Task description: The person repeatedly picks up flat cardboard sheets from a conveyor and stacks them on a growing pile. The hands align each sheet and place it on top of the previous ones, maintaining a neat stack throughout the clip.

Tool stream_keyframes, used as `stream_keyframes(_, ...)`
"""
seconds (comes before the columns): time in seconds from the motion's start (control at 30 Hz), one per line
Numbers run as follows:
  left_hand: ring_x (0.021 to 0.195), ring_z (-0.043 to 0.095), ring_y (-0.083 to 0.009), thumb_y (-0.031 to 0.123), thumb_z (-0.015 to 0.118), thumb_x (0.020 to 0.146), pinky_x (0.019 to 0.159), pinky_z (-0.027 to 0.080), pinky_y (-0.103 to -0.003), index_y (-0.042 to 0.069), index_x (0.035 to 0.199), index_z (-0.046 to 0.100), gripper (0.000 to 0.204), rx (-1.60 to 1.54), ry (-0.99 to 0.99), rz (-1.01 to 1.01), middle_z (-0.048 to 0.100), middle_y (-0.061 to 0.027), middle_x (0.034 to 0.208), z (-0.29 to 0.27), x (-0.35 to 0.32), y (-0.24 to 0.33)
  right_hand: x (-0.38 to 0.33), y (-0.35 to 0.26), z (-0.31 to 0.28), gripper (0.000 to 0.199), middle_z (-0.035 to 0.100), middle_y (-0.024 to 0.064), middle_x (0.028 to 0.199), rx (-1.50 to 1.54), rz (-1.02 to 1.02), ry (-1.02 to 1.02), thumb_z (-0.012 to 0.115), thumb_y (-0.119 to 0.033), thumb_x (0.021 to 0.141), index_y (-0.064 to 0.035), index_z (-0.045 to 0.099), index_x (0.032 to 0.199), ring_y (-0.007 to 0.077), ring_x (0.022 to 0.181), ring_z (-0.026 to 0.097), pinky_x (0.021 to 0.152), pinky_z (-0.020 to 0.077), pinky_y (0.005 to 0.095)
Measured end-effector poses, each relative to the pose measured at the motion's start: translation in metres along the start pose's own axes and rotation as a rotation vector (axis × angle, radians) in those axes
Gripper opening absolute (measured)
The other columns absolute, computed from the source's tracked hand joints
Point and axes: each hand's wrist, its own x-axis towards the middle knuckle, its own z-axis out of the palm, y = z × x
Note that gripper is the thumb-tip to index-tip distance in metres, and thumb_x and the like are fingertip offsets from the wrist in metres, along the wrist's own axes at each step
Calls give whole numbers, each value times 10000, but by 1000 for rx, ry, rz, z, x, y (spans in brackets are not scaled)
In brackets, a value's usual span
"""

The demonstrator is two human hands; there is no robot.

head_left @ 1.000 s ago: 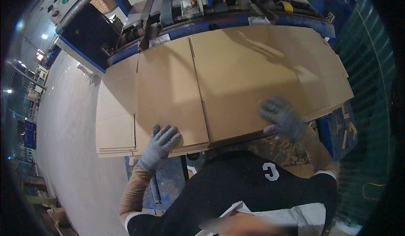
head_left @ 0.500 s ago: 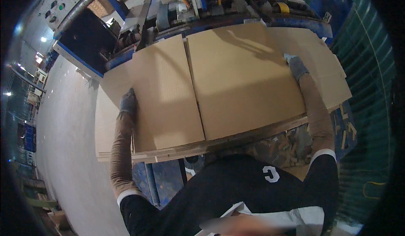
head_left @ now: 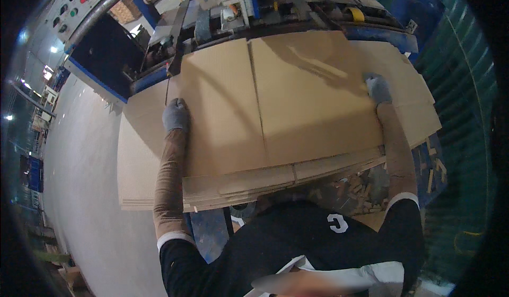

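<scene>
A brown cardboard sheet (head_left: pixel 313 101) with a slit running across it from far to near lies on top of a stack of cardboard sheets (head_left: pixel 238 188). My left hand (head_left: pixel 176 115), in a grey glove, grips the sheet's left edge with curled fingers. At the right edge, my right hand (head_left: pixel 378 89), also gloved and a little blurred, holds the same sheet. The far edge of the sheet reaches the front of a blue machine (head_left: pixel 382 34). Any fingers under the sheet are hidden.
A control panel (head_left: pixel 74 5) with buttons stands at the far left, beside a dark blue machine side (head_left: pixel 106 53). Cardboard scraps (head_left: pixel 360 188) lie below the stack's near right side. A green corrugated wall (head_left: pixel 466 138) bounds the right; grey floor (head_left: pixel 85 180) stretches along the left.
The top sheet has slid to the right and slightly away from me, baring more of the stack's near edge. My left hand moved right with it; my right hand shifted slightly.
</scene>
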Motion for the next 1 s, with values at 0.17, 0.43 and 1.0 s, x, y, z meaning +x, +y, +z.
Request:
stream_keyframes(0.17, 1258, 422, -403, 480, 630, 826, 1046, 359, -453, -13, 1329, 449, 727, -401, -81, 341, 448, -258, 1353, -34, -82, 25, -86, -29, -25, 540, 475, 202, 1356, 516, -371, 225, 598, -358, 834, -130, 509, 1315, 380, 1248, 451, 1037, 372, 453)
stream_keyframes(0.43, 1220, 479, -360, 546, 677, 741, 1042, 357, -510, 1, 1283, 489, 791, 209, -104, 930, 475, -196, 1351, -54, -129, 17, -166, -35, -22, 724, 382, 179, 1444, -24, -578, 46, 719, -462, 731, -129, 500, 1335, 438, 1355, 283, 1109, 246, 527)
stream_keyframes(1.0, 1229, 508, -331, 51, 493, 849, 1044, 402, -462, 33, 1279, 489, 431, 48, 145, 1052, 513, -178, 1332, -14, -46, 2, -63, -40, -15, 557, 435, 177, 1400, -64, -813, 56, 675, -379, 793, -99, 568, 1262, 394, 1313, 354, 1074, 325, 448)
